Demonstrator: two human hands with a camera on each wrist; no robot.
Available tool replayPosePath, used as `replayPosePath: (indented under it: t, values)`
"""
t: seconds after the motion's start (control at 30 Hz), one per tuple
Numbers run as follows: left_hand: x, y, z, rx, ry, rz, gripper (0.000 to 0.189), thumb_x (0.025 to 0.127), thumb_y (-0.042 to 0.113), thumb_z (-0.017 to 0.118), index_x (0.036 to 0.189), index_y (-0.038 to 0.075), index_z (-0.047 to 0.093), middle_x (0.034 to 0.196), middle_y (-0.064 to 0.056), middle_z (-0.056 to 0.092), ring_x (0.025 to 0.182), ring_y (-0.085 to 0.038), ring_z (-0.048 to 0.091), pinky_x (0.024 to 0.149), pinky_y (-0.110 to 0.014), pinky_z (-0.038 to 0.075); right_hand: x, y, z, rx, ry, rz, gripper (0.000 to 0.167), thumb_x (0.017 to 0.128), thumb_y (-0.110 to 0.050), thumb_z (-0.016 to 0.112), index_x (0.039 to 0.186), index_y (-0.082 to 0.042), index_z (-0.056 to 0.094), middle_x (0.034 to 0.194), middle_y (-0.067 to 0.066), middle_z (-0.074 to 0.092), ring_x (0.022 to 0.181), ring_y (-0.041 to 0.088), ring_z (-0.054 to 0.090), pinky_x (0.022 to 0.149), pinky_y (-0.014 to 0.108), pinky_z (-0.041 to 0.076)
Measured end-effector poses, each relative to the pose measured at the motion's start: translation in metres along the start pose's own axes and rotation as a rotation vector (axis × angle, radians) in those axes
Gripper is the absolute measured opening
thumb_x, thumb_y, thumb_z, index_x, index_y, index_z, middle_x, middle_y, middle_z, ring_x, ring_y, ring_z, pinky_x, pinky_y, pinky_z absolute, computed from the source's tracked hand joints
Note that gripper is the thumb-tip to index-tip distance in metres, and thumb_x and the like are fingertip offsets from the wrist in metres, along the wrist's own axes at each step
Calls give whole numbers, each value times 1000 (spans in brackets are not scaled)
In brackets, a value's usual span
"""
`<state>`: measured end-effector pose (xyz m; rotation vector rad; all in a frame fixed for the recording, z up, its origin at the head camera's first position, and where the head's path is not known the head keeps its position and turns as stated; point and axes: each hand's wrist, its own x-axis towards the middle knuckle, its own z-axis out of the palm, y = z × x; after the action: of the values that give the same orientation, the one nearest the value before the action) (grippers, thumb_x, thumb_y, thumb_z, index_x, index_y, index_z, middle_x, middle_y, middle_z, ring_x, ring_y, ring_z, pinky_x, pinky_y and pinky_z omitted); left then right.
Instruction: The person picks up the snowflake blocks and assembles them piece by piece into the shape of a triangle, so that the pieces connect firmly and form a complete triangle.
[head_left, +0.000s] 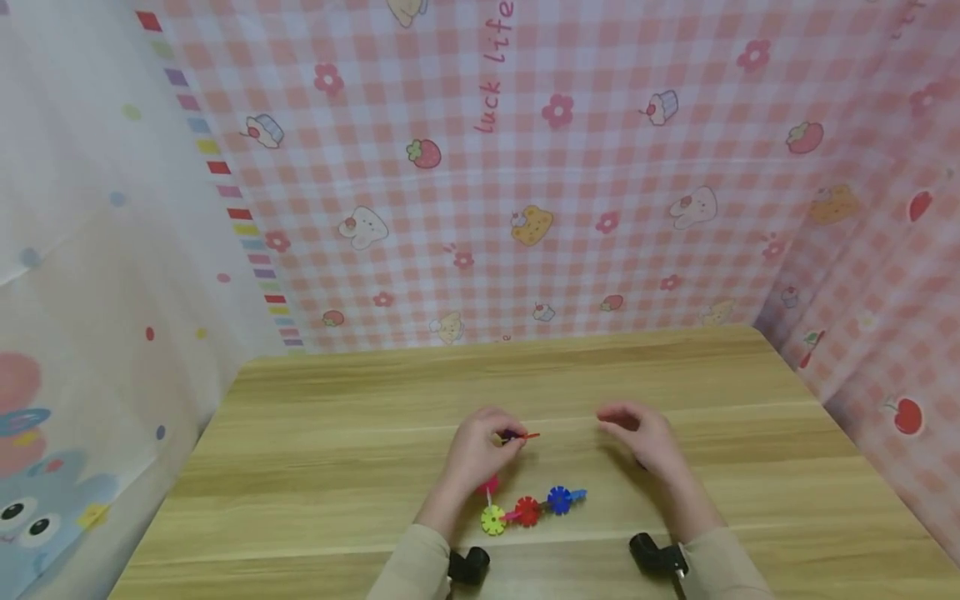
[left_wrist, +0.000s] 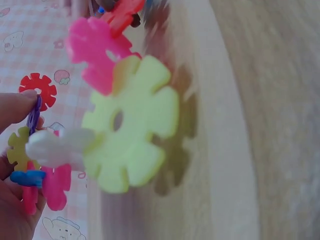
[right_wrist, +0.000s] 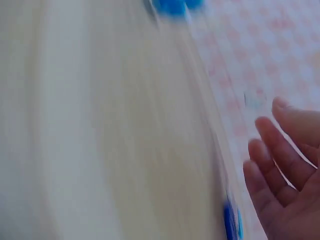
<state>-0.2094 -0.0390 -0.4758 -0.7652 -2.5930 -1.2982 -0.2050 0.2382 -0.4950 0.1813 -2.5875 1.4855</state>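
My left hand (head_left: 477, 450) pinches a purple notched plastic disc (left_wrist: 34, 116) between thumb and fingers. A red disc (left_wrist: 44, 92) is joined beyond it, and a yellow disc (left_wrist: 19, 150) sits nearer the palm. The linked discs run on through a white disc (left_wrist: 60, 148) to a yellow-green disc (head_left: 493, 520), a red disc (head_left: 527, 512), a blue disc (head_left: 559, 500) and a light blue disc (head_left: 578, 495) over the table. My right hand (head_left: 648, 437) hovers to the right with fingers loosely bent, holding nothing. A dark blue piece (right_wrist: 229, 221) lies near it, partly hidden.
The wood-grain table (head_left: 337, 467) stretches around both hands. A pink checked cloth (head_left: 465, 192) hangs behind its far edge, with more cloth at both sides. Black wrist mounts (head_left: 470, 567) sit at each forearm.
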Motion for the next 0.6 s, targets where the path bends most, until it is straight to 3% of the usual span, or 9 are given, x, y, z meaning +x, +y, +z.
replayPosePath:
  t: [0.17, 0.33, 0.6]
  values:
    - [2, -4, -3, -19, -4, 18, 8, 85, 5, 76, 89, 12, 77, 90, 4, 66, 85, -13, 61, 75, -27, 54, 1, 22, -33, -110, -16, -8, 26, 90, -8, 72, 113, 3, 68, 107, 19, 69, 97, 32, 65, 85, 35, 53]
    - [2, -3, -4, -39, -25, 23, 8, 85, 5, 76, 89, 13, 77, 89, 5, 65, 84, -12, 60, 75, -26, 54, 1, 35, -54, -134, -49, -20, 33, 90, -8, 72, 120, 3, 66, 115, 22, 64, 104, 39, 62, 89, 46, 50]
    - [2, -3, -2, -55, -32, 21, 8, 86, 4, 75, 88, 11, 77, 87, 6, 64, 83, -14, 60, 73, -26, 53, 7, 53, -67, -196, -120, -112, 34, 88, -6, 74, 120, 4, 67, 121, 21, 61, 110, 34, 54, 91, 31, 45]
